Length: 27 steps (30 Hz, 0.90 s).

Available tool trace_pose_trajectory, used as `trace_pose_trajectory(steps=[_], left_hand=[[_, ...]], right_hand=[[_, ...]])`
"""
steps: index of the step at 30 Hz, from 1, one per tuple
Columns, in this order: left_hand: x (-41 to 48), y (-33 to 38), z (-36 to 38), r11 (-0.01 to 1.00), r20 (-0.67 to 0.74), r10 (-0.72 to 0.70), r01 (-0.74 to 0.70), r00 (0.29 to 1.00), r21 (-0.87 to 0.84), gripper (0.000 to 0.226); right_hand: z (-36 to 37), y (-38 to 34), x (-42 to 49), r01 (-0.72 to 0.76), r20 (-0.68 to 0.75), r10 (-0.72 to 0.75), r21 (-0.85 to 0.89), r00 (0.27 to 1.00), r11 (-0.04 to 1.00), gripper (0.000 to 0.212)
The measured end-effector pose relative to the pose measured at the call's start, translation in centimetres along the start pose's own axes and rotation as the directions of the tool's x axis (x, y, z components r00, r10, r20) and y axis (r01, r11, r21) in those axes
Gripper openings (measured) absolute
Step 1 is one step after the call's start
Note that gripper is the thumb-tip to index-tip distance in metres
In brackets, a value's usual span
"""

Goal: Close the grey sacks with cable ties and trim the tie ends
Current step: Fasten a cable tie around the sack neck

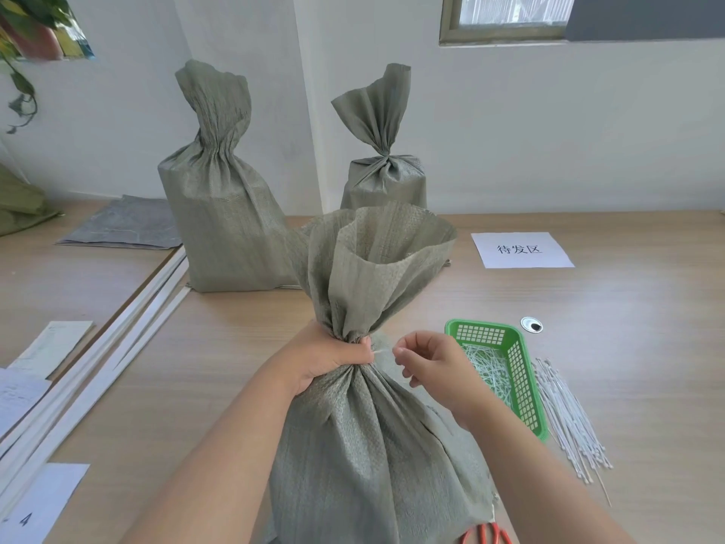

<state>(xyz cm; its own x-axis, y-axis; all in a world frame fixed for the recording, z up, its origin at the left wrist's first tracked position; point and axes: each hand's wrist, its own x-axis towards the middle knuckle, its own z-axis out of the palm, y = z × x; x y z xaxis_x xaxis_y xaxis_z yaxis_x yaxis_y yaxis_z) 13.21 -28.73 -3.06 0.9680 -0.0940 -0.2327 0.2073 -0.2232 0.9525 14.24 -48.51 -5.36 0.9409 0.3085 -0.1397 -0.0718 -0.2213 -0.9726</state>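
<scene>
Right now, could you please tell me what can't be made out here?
- Cable tie: mostly hidden by left hand and sack neck; whether locked is unclear.
- Scissors: cut off by the bottom edge.
- Middle far sack: tie too small to see.

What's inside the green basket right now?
The green basket holds a heap of pale cut tie ends. The right hand covers its near-left corner.

Pale wood-grain worktop (627, 347) against white walls (549, 131); a square pillar (310, 92) projects between them. Framed window (506, 17) upper right; trailing potted plant (23, 41) upper left. Soft, even daylight.
</scene>
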Motion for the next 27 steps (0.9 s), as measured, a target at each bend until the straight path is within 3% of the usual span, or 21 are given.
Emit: trace_pose_trajectory(steps=[6, 10, 13, 16, 19, 22, 24, 27], left_hand=[[0.0, -0.1, 0.0, 1.000, -0.042, -0.026, 0.026, 0.999, 0.005, 0.011], [0.0, 0.1, 0.0, 0.999, -0.056, -0.013, 0.016, 0.998, 0.043, 0.016], [0.2, 0.1, -0.7, 0.998, -0.070, -0.008, 0.012, 0.998, 0.055, 0.014], [0.0, -0.3, -1.2, 0.999, -0.061, -0.021, 0.023, 0.998, 0.045, 0.011], [0.0, -0.5, -1.1, 0.998, -0.091, -0.001, 0.006, 0.996, 0.055, 0.010], [-0.1, -0.4, -0.9, 0.995, -0.045, 0.035, -0.031, 0.998, 0.090, 0.023], [-0.1, -0.4, -0.8, 0.990, -0.021, 0.070, -0.067, 0.997, 0.127, 0.036], [-0.3, -0.6, -1.1, 0.971, -0.031, 0.108, -0.098, 0.994, 0.219, 0.034]], right_hand=[[0.9, -1.2, 0.8, 0.256, -0.018, -0.269, -0.255, 0.963, 0.933, 0.009], [1.0, -1.6, 1.3, 0.397, 0.091, -0.415, -0.529, 0.905, 0.750, 0.008], [0.3, -1.4, 1.6, 0.418, 0.056, -0.493, -0.618, 0.868, 0.666, 0.015], [-0.6, -1.2, 1.6, 0.362, 0.003, -0.464, -0.631, 0.886, 0.686, 0.015], [-0.4, -1.3, 1.4, 0.368, 0.076, -0.429, -0.659, 0.900, 0.656, 0.013], [0.4, -2.0, 1.4, 0.461, 0.255, -0.414, -0.707, 0.874, 0.537, 0.019], [0.9, -2.7, 1.8, 0.521, 0.394, -0.357, -0.752, 0.847, 0.404, 0.024], [1.3, -3.7, 2.3, 0.552, 0.476, -0.301, -0.789, 0.826, 0.270, 0.030]])
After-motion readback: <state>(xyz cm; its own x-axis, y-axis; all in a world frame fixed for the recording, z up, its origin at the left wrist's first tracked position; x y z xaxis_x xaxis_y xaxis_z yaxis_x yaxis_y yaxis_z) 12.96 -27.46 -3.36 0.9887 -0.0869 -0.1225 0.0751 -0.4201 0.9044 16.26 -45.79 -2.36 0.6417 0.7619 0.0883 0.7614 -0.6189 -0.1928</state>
